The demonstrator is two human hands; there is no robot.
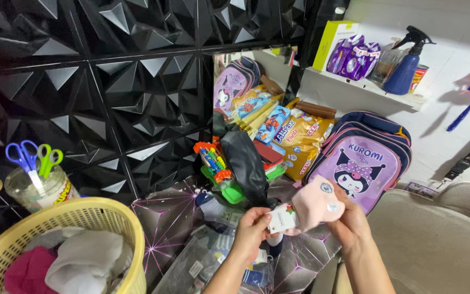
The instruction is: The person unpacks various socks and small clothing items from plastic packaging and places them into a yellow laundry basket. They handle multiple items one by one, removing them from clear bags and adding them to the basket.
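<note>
Both my hands hold a pair of pale pink socks with a white card tag at the lower middle of the head view. My left hand pinches the tag end. My right hand grips the folded sock from the right. Under them lie clear plastic packets on a dark, shiny patterned surface.
A yellow basket with pink and white cloth stands at the lower left. Behind it is a jar with scissors. A purple backpack, snack bags, a toy abacus and a mirror crowd the back. A spray bottle is on the shelf.
</note>
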